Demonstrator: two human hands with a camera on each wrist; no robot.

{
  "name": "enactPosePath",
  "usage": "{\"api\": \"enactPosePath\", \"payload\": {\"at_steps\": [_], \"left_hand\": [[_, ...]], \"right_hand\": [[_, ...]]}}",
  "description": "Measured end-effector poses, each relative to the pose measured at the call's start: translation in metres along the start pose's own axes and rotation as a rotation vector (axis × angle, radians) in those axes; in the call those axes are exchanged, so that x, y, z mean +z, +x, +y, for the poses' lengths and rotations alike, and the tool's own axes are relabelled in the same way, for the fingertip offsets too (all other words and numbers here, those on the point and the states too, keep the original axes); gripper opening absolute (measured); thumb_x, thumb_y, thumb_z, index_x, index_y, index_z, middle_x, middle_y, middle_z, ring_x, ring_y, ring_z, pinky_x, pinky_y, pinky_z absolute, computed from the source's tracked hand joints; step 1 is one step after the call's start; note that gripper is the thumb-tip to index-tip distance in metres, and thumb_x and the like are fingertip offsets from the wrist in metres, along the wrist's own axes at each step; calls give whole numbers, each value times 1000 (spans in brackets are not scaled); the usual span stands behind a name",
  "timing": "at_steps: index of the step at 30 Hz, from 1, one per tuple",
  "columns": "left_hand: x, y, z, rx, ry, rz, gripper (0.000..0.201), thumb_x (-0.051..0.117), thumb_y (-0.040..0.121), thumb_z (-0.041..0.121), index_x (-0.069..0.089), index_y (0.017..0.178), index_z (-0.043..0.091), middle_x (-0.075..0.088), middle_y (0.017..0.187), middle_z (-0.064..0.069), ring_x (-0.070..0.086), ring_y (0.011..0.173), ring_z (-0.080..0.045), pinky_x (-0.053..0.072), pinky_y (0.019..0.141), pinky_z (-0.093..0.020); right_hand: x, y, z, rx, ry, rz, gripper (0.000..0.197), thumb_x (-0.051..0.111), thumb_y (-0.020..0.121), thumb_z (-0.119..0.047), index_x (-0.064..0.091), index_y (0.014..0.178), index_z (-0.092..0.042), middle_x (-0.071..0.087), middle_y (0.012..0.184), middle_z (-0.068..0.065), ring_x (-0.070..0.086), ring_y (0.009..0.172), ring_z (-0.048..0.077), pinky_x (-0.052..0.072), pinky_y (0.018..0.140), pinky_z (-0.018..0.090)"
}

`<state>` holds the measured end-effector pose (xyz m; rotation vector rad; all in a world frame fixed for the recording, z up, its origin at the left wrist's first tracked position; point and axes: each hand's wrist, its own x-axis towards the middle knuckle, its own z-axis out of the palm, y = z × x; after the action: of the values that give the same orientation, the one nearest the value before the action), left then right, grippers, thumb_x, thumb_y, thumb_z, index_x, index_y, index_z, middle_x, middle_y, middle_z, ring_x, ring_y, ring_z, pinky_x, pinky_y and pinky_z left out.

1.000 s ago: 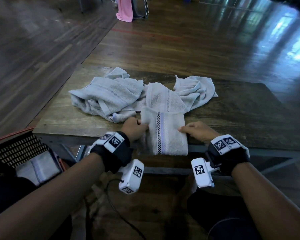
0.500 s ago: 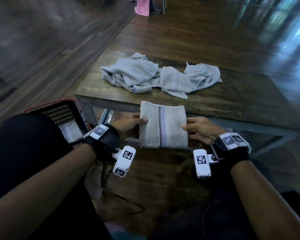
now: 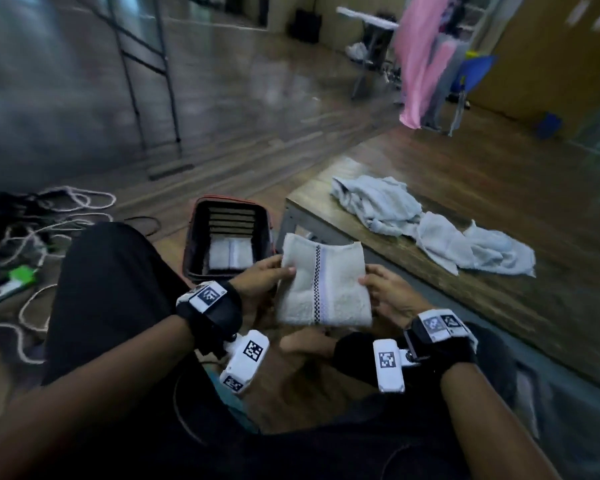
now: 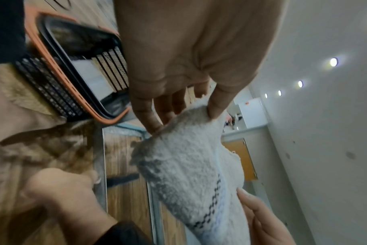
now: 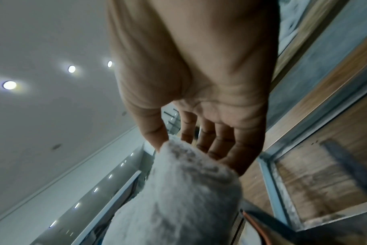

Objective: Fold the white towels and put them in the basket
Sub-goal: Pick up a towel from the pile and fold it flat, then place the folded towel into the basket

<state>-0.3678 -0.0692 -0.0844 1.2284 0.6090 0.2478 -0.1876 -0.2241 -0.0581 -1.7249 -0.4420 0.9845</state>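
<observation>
A folded white towel (image 3: 323, 285) with a dark dotted stripe hangs in the air between my hands, off the table and just right of the basket. My left hand (image 3: 264, 277) pinches its left edge, thumb on top and fingers beneath (image 4: 153, 122). My right hand (image 3: 383, 292) pinches the right edge the same way (image 5: 163, 139). The black basket (image 3: 194, 237) with an orange rim sits on the floor by my left knee, and a folded white towel (image 3: 231, 252) lies inside it. Unfolded white towels (image 3: 423, 223) lie heaped on the low wooden table (image 3: 499, 306).
My dark-trousered legs (image 3: 111, 289) fill the foreground, with a bare foot below the held towel. Ropes and cables (image 3: 49, 216) lie on the floor at left. A metal stand (image 3: 146, 81) and a rack with pink cloth (image 3: 420, 64) stand farther back.
Both hands lifted the folded towel off the table's front edge and carried it left toward the basket. My view swung left, bringing the basket's inside into sight.
</observation>
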Motion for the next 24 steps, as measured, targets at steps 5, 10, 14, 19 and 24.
{"api": "enactPosePath", "payload": {"at_steps": [5,10,14,19,24], "left_hand": [[-62,-12,11,-76,-69,258,15,48,92,7,58,86,16,57,83,-3,53,73,-16,41,61,-25],[-119,4,7,-161,-39,444,20,44,88,0,54,82,16,51,82,-4,48,74,-15,38,60,-24],[-155,35,-16,-288,0,507,21,44,88,-2,53,79,14,52,77,-4,49,68,-13,42,50,-20],[-196,106,-43,-407,118,488,17,43,85,-6,54,83,7,49,86,-12,47,80,-23,37,61,-25],[-243,206,-59,-467,271,485,14,48,83,-6,57,76,3,49,72,-14,46,62,-24,37,60,-30]], "right_hand": [[73,39,-24,-15,-65,-145,17,48,89,-2,55,101,-11,59,79,9,54,64,19,43,55,31],[131,87,-20,63,-86,-210,21,47,89,1,52,107,-9,56,78,11,50,59,19,39,51,30],[161,140,4,179,-162,-237,16,47,89,1,54,100,-9,52,72,9,45,53,17,36,51,30],[187,221,34,269,-240,-213,23,45,90,0,57,110,-4,60,86,15,56,62,20,46,52,27],[209,331,57,251,-341,-113,27,48,83,-1,65,104,0,65,110,25,61,96,35,48,91,45]]}}
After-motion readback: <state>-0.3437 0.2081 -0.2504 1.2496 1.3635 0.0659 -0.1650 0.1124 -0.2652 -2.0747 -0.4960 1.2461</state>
